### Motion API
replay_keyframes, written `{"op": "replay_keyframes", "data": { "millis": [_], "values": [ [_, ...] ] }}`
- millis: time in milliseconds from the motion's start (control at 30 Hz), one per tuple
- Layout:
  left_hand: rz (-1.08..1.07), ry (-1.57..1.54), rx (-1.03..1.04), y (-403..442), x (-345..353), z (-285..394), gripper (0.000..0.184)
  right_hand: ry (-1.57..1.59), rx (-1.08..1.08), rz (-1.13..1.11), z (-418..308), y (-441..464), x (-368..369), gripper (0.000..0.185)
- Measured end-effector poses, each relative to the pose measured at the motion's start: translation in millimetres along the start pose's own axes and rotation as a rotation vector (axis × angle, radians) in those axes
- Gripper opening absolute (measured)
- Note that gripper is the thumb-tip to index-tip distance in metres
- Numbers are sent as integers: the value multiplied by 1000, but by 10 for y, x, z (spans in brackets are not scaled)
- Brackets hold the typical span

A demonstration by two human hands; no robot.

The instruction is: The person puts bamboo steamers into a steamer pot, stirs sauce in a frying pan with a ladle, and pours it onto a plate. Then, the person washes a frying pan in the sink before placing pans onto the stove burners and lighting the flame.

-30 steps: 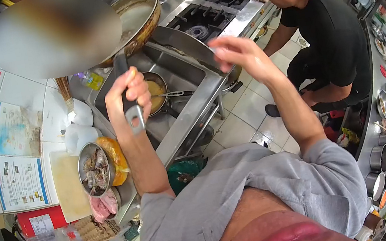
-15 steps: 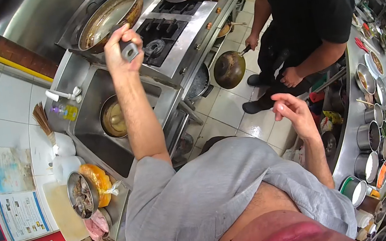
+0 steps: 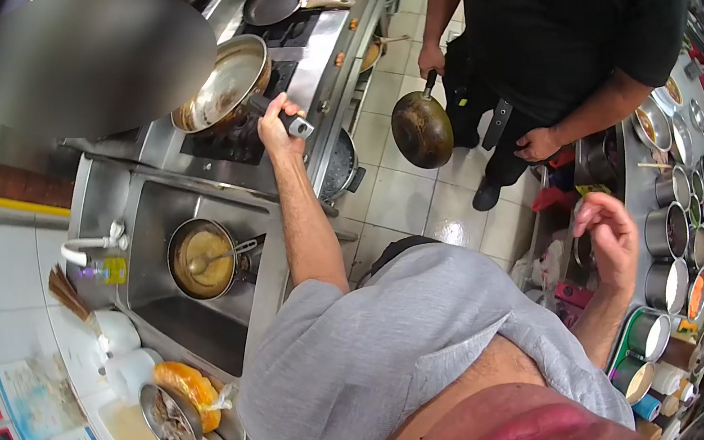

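Observation:
My left hand (image 3: pixel 282 127) is closed round the dark handle of a large frying pan (image 3: pixel 242 63). The pan's pale inside is smeared brown, and it sits at or just above the front burner (image 3: pixel 218 144); contact is hard to judge. On the right, my right hand (image 3: pixel 610 241) is raised beside the counter, holding nothing, its fingers loosely bent and apart. In the sink (image 3: pixel 172 324) stands another pan (image 3: pixel 181 277) with brownish liquid and a ladle (image 3: pixel 211 261) in it.
A co-worker in black (image 3: pixel 567 15) stands ahead, one hand holding a frying pan (image 3: pixel 422 129) low. A small black pan (image 3: pixel 272 1) rests on the stove. Several food containers (image 3: pixel 666 230) line the right counter. A bowl of scraps (image 3: pixel 160 412) is at left.
My left hand has brought the frying pan down and right over the stove. My right hand has shifted right and lower. The view has turned, showing more of the sink and its ladle.

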State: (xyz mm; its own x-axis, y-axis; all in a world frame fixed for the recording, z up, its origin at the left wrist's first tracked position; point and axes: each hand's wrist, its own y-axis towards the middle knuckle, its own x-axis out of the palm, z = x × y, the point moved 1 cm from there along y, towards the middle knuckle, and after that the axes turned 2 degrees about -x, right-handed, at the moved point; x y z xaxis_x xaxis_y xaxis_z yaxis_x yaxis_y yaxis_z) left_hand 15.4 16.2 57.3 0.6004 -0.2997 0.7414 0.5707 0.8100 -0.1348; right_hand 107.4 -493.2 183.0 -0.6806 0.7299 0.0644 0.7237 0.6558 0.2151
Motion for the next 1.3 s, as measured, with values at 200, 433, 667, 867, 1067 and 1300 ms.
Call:
{"op": "replay_keyframes", "data": {
  "millis": [200, 433, 667, 867, 1067, 1300],
  "values": [
    [214, 272, 12, 82, -173, -246, 14, -22, -250, 181, -300, -202, -558, 60],
    [93, 300, 124, 497, -374, -353, 30, -300, -546, 507, -1081, -483, -1329, 51],
    [657, 910, 1179, -811, 947, -404, 46, -487, -803, 663, -1982, -445, -2398, 30],
    [-1159, 386, 269, -2565, 2616, -1390, 29, -803, -908, 997, -2859, -224, -3395, 33],
    [-1879, 593, -528, -3553, 3027, -2719, 24, -1643, -787, 1312, -3427, -96, -4188, 29],
    [-1634, 1051, -521, -3503, 2800, -3647, 23, -2156, -330, 1198, -4011, 12, -4726, 58]
  ]
}}
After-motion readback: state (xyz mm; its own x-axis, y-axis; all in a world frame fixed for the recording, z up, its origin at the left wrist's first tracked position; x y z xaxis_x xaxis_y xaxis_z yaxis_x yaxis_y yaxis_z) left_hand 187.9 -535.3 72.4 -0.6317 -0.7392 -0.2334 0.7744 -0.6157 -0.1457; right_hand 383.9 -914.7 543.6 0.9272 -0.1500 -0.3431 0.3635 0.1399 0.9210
